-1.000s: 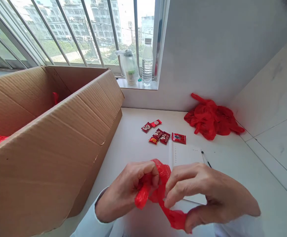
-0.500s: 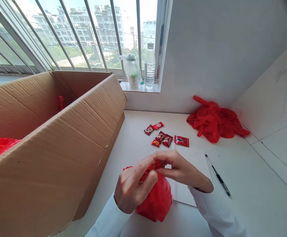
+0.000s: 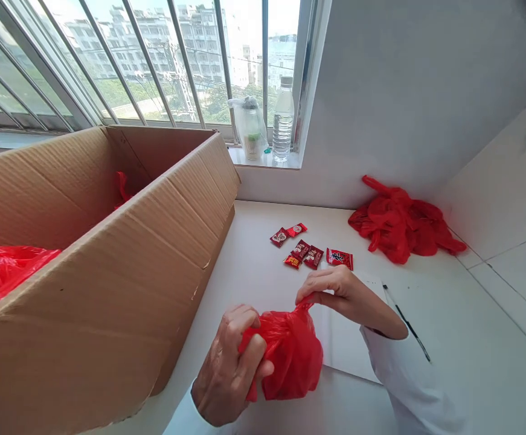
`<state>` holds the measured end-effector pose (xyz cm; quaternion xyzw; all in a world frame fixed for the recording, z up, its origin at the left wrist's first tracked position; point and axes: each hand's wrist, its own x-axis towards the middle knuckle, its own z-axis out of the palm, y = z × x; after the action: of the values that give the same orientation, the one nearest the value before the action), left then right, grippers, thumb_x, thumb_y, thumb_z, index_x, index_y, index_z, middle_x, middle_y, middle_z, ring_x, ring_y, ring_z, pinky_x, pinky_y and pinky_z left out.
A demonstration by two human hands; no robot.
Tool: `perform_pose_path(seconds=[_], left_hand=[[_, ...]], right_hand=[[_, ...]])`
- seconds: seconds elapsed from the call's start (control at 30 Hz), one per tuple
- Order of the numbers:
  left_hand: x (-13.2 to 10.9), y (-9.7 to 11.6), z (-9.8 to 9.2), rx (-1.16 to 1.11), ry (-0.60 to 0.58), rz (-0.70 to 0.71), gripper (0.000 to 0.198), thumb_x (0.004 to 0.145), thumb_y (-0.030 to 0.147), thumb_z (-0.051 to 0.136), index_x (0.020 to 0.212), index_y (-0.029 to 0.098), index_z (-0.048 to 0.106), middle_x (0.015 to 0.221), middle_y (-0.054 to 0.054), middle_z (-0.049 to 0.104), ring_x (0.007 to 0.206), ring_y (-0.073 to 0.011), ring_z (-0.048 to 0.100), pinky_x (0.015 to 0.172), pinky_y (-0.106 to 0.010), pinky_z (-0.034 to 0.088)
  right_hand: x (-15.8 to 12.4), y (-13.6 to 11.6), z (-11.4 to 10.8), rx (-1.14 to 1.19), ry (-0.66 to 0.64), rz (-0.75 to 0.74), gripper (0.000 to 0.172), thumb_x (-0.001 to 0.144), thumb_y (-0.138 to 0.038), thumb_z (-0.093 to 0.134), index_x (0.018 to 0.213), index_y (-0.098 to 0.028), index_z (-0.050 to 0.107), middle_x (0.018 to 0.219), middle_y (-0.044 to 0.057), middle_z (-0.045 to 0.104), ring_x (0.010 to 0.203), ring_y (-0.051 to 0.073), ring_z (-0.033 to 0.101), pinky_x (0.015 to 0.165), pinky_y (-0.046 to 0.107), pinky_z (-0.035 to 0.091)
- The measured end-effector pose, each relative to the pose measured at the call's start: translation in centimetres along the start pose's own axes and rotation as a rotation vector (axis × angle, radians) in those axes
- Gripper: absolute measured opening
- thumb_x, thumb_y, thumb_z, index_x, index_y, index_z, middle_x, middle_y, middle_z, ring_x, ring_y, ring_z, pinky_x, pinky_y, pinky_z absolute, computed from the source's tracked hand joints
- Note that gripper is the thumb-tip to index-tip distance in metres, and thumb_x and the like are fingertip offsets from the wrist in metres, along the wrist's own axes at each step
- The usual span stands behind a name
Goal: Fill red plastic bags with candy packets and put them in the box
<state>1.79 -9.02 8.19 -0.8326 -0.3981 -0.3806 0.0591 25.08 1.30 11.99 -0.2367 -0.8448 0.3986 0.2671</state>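
Between my hands is a red plastic bag (image 3: 292, 356), its lower part bulging; whatever it contains is hidden. My left hand (image 3: 230, 365) is closed around the bag's left side, with red plastic showing between the fingers. At the upper right of the bag, my right hand (image 3: 335, 293) pinches a gathered, twisted end of the plastic. Under my right forearm lies a sheet of white paper (image 3: 348, 353), partly covered. Just beyond my right hand is a red printed packet (image 3: 339, 258), flat on the white table (image 3: 249, 272).
Several small dark red and red packets (image 3: 299, 249) lie beyond the bag. A large open cardboard box (image 3: 154, 266) with red plastic (image 3: 9, 269) inside fills the left. Red bags (image 3: 403, 226) are heaped at the wall. A pen (image 3: 407, 323) lies right; a water bottle (image 3: 283, 124) stands on the sill.
My hands have moved apart, the left one down and left, the right one slightly right. The bag's top is now stretched between them. The whole view has shifted slightly.
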Motion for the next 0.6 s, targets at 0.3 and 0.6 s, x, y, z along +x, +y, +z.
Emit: perform_pose_path(seconds=[0.3, 0.6], left_hand=[[-7.2, 2.4, 2.2, 0.026, -0.08, -0.248, 0.016, 0.086, 0.007, 0.045, 0.076, 0.018, 0.052, 0.107, -0.01, 0.053, 0.112, -0.0248, 0.05, 0.09, -0.038, 0.052], [-11.8, 0.2, 2.0, 0.014, -0.056, -0.52, 0.026, 0.08, 0.013, 0.058, 0.102, 0.027, 0.059, 0.118, -0.007, 0.062, 0.112, -0.0238, 0.058, 0.1, -0.042, 0.049]], right_hand=[[-1.0, 3.6, -0.9, -0.252, -0.141, 0.215, 0.03, 0.094, -0.035, 0.047, 0.093, -0.022, 0.074, 0.079, 0.004, 0.071, 0.082, 0.017, 0.059, 0.074, 0.031, 0.048], [-2.2, 1.9, 5.9, -0.417, -0.208, 0.067, 0.061, 0.077, -0.049, 0.065, 0.134, -0.038, 0.049, 0.136, 0.012, 0.052, 0.116, 0.034, 0.057, 0.085, 0.042, 0.055]])
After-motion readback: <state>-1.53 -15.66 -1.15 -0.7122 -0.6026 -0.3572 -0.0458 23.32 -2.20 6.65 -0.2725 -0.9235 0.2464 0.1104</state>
